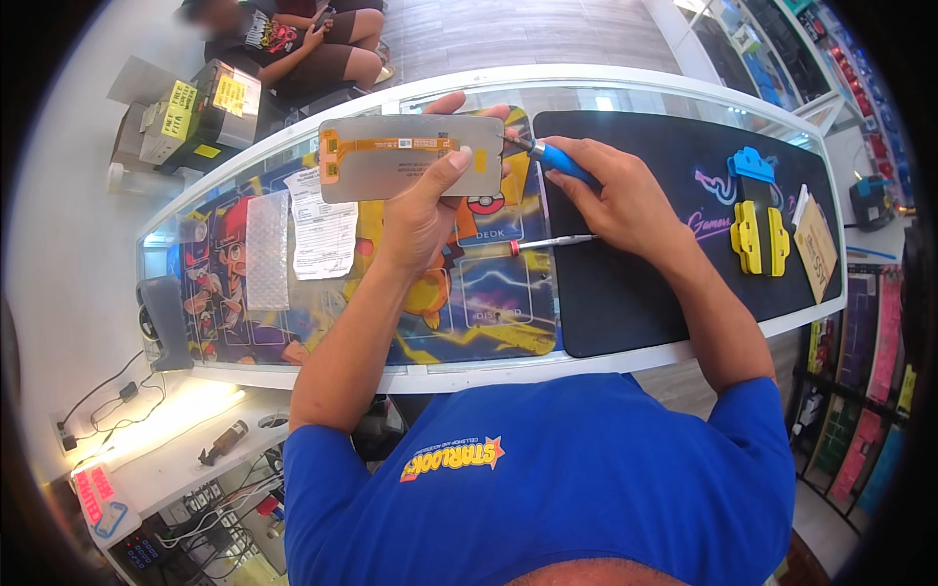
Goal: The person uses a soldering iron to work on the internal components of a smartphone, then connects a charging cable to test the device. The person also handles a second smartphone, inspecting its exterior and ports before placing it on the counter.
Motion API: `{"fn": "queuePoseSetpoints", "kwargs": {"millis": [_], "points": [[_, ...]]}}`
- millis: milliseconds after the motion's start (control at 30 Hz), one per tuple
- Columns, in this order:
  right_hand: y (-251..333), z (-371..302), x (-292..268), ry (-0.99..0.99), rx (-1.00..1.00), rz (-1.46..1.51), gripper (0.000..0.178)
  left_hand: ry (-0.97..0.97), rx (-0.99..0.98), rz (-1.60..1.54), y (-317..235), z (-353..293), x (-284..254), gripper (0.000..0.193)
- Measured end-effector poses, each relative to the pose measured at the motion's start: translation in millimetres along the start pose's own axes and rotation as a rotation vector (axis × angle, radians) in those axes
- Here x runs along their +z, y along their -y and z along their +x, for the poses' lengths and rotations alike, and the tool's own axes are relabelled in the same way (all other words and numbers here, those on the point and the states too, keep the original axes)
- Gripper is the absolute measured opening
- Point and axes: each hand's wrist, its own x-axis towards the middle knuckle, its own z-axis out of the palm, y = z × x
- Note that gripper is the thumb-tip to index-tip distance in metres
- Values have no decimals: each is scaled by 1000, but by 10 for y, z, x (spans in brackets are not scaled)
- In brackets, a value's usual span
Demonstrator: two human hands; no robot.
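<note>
My left hand (418,213) holds a phone display panel (376,183), its grey back facing up, with the thumb pressed on it and the fingers underneath. An orange ribbon cable (386,145) runs along the panel's back. In my right hand (625,195) is a slim tool with a blue handle (565,163) and a metal end; its tip reaches the panel's right edge. Whether the tip touches the panel I cannot tell. Below, a thin silver tool with a red end (552,243) extends toward my right hand, which hides its other end.
A paper slip (324,230) and bubble wrap (267,252) lie on the patterned mat (508,337). Blue (750,164) and yellow clamps (746,239) rest on the black mat (625,313), beside a cardboard piece (813,246). Boxes (217,109) and a seated person (293,44) are beyond the counter.
</note>
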Motion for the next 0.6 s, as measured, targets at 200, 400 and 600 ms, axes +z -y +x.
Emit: {"fn": "queuePoseSetpoints", "kwargs": {"millis": [200, 400, 600], "points": [[-47, -10, 30, -39, -33, -17, 36, -25, -32, 5, -21, -6, 44, 61], [-44, -6, 19, -44, -31, -13, 35, -15, -32, 10, -19, -14, 43, 59], [-80, -13, 26, -41, -52, -27, 36, 3, -24, 12, -16, -12, 40, 58]]}}
